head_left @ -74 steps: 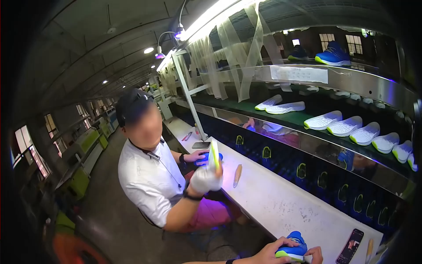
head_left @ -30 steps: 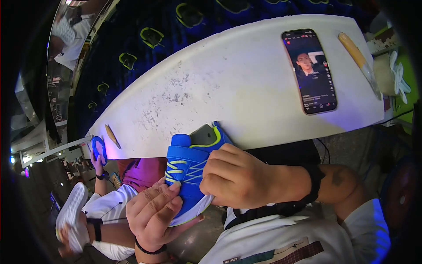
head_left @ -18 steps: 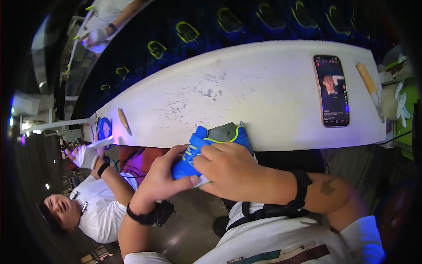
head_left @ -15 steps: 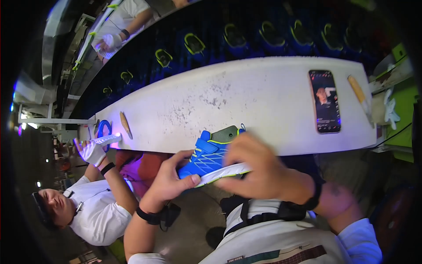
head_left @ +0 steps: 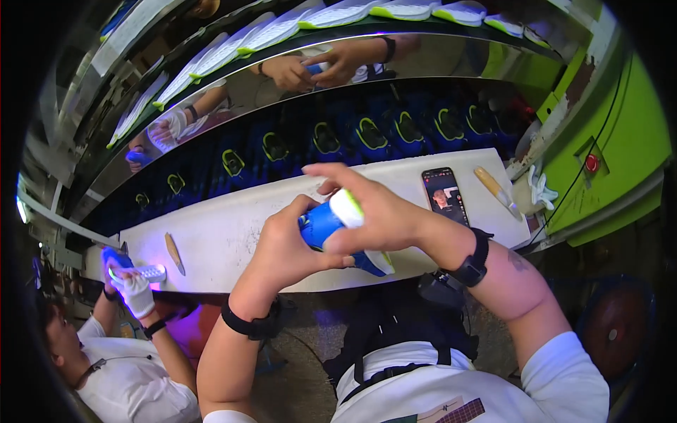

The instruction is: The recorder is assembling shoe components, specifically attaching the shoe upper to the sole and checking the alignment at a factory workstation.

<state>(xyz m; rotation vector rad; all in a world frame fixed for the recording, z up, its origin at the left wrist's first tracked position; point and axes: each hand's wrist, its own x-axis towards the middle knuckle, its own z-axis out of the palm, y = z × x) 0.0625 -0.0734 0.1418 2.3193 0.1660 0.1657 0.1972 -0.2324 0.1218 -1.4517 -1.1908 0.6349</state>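
Note:
A blue sports shoe point(head_left: 316, 227) with a white sole edged in yellow-green is up in front of me, over the near side of the white table. Its toe end points up and away, and much of its side is covered by my fingers. My left hand point(head_left: 281, 238) wraps round the shoe from the left, thumb along its lower side. On the other side my right hand point(head_left: 386, 215) grips the sole and upper, its thumb pressed near the white edge and its forefinger stretched out past the shoe.
On the white table point(head_left: 211, 240) lie a phone point(head_left: 446, 197), a wooden-handled knife point(head_left: 497, 192) and a slim wooden-handled tool point(head_left: 175, 254). Several blue shoes point(head_left: 326, 139) line the dark belt behind, with soles point(head_left: 338, 14) racked above. At left, a co-worker's gloved hand point(head_left: 136, 296) holds a sole.
The shoe has been raised and turned from sideways to end-on, both hands still on it. My view has tilted up, showing the sole rack. The co-worker now also holds something blue.

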